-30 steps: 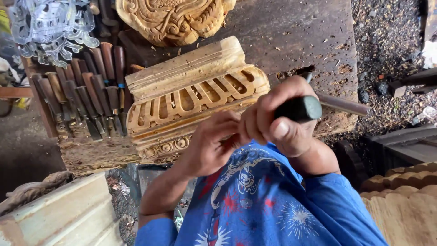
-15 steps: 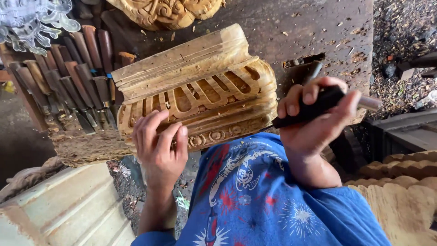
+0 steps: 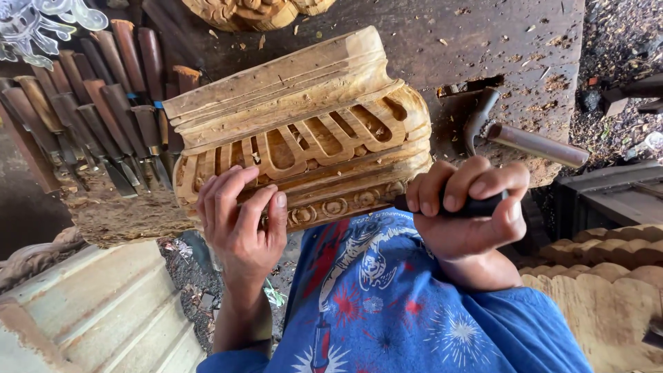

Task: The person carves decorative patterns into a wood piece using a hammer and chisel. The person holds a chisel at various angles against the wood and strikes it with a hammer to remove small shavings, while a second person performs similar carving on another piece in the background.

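From the head camera, a carved wooden block (image 3: 304,131) with open fretwork slots and a band of small rings along its lower edge sits tilted on the worn workbench (image 3: 511,48), close against the person's blue printed shirt (image 3: 407,304). The left hand (image 3: 242,224) rests on the block's near left corner, fingers loosely spread and curled over the carved edge, gripping nothing else. The right hand (image 3: 469,214) is closed tight around a dark-handled tool (image 3: 476,206), whose front end meets the block's lower right corner beside the ring band; its tip is hidden. Just beyond that hand, a hammer (image 3: 511,135) with a wooden handle lies on the bench. To the left, a row of chisels (image 3: 97,117) with brown wooden handles lies side by side. Pale carved mouldings (image 3: 97,318) lie at lower left.
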